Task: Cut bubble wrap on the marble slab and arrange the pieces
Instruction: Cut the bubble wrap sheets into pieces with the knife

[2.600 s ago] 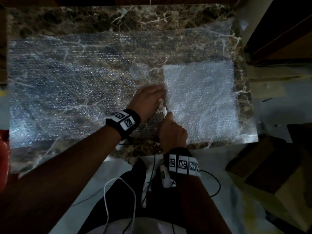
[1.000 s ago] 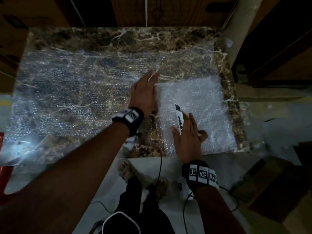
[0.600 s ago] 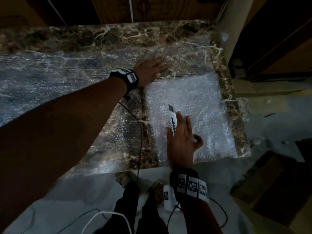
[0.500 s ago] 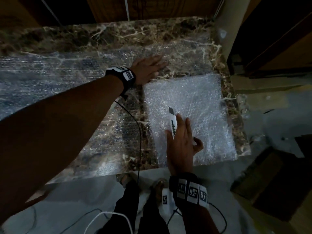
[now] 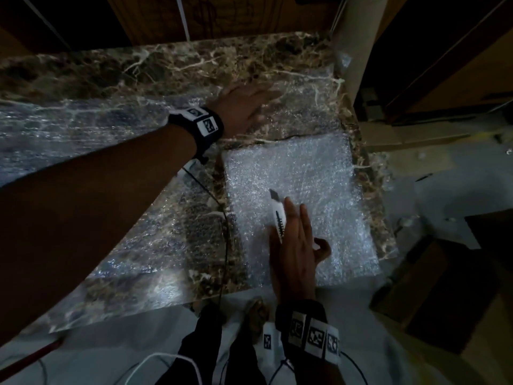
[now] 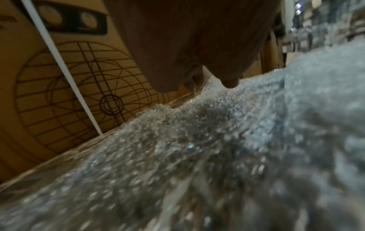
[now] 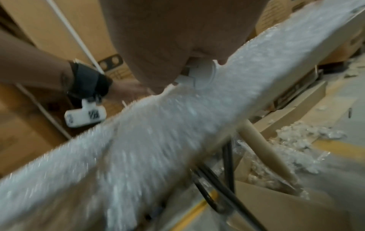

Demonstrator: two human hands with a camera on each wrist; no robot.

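A brown marble slab (image 5: 194, 59) carries a large clear bubble wrap sheet (image 5: 83, 129) over its left and far parts. A white stack of cut pieces (image 5: 305, 173) lies at the right front corner. My left hand (image 5: 244, 107) rests flat, fingers straight, on the far part of the sheet (image 6: 197, 140), just beyond the stack. My right hand (image 5: 297, 240) lies flat on the stack (image 7: 158, 132) with its thumb spread to the right. It presses a white utility knife (image 5: 277, 215) under its palm and fingers, blade end pointing away from me. The knife's rear end (image 7: 199, 73) shows under the palm.
A black cable (image 5: 222, 218) hangs from my left wrist across the slab's front. A cardboard tube (image 5: 358, 45) stands at the far right corner. Cardboard boxes (image 5: 444, 287) sit on the floor to the right, with bubble wrap scraps (image 7: 296, 140) nearby. Printed boxes (image 6: 59, 93) stand behind the slab.
My left hand left the cut line and reached to the far part of the sheet. My right hand went from gripping the knife to lying flat on the stack. Little moved in the last half second.
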